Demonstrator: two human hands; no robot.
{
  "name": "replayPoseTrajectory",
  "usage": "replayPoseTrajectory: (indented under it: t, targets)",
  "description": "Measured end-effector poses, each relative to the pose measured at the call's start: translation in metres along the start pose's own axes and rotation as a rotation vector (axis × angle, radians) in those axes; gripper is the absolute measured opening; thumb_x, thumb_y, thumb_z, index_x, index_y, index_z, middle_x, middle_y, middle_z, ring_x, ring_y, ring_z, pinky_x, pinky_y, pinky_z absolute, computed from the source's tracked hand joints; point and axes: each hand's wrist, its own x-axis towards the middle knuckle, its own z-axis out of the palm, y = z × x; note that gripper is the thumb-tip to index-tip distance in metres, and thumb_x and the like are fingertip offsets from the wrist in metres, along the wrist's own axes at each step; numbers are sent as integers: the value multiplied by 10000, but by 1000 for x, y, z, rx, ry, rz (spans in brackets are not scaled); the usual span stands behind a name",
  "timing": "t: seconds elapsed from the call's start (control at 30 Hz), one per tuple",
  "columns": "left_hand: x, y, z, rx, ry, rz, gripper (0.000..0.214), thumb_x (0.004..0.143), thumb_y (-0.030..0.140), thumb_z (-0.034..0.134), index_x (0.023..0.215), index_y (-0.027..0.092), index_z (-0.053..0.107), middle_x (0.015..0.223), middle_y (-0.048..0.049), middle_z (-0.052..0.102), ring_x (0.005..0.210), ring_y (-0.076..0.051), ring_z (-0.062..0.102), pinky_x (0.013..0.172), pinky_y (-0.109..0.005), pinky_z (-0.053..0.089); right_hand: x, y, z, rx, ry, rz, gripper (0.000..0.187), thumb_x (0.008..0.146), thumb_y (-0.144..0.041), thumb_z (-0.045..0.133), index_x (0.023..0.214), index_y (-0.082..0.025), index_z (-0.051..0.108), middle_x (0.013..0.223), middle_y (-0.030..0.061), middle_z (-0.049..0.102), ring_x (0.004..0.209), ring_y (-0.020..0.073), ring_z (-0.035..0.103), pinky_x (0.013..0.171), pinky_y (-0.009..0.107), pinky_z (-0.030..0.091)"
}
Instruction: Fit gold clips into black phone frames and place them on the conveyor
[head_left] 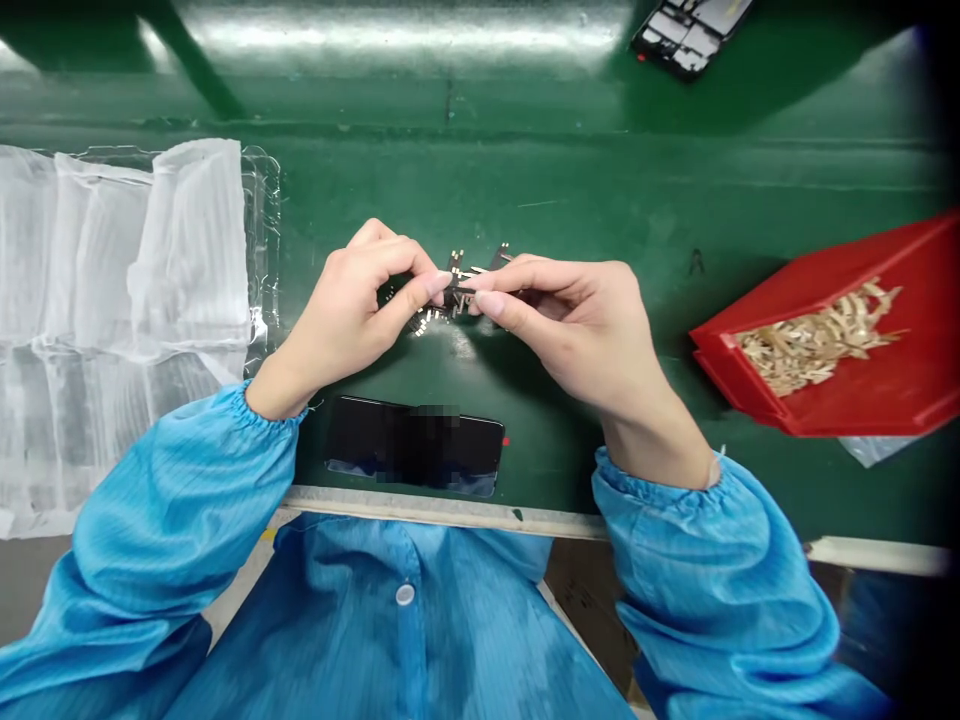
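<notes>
My left hand [360,300] pinches a small black flex cable [454,272] with gold-coloured ends between thumb and forefinger. My right hand [577,320] meets it from the other side, its thumb and forefinger closed on the same dark piece. Below and behind the fingertips lies a small heap of similar flex cables [421,322], partly hidden by the hands. Nearer to me, a phone [360,440] with a dark glossy screen lies flat close to the table's front edge, a small red tab at its right side.
On the left, white wrapped packets [195,250] fill a clear plastic tray [262,210]. A red bin [795,300] at the right holds many pale strips [817,340]. An opened phone [690,35] with visible inner parts lies at the far edge of the green table [585,190].
</notes>
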Motion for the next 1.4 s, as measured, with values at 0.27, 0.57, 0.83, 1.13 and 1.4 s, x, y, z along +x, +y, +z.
replayPoseTrajectory:
  t: [0.27,0.57,0.83,1.13,1.4]
  targets:
    - [0,-1,1,40,49,53,290,1047,452,641,970,239,823,941,-38,841,945,-224,742,974,-395,607,-1,-1,3,173,19,81,315,893,-508,861,980,-207,827,948,12,808,860,155,721,833,329,618]
    - [-28,71,10,-499,68,-215,395,1019,408,718,1391,280,751,1496,-34,745,1321,-296,747,1186,-474,626,-22,-28,20,154,162,-151,112,1025,-340,716,1015,-236,756,1014,13,771,929,164,702,846,351,597]
    - [-52,93,28,-628,306,-296,352,1066,321,629,1400,293,735,1578,-58,682,1528,-304,582,1327,-535,475,-82,-41,22,109,390,3,76,1022,-269,712,993,-260,782,903,8,747,841,161,655,773,335,531]
    - [-82,100,67,-982,37,-386,389,983,319,772,1371,352,774,1451,-32,776,1382,-255,713,1240,-379,567,-109,-38,37,213,348,52,70,1012,-269,721,1010,-279,790,909,7,722,848,160,658,796,311,549]
    - [-75,92,53,-1126,179,-689,260,956,453,797,1121,257,841,862,4,821,729,-104,729,755,-222,611,-126,-23,-56,-635,894,-76,136,1031,-280,669,1108,-245,776,1029,104,751,935,271,666,863,473,524]
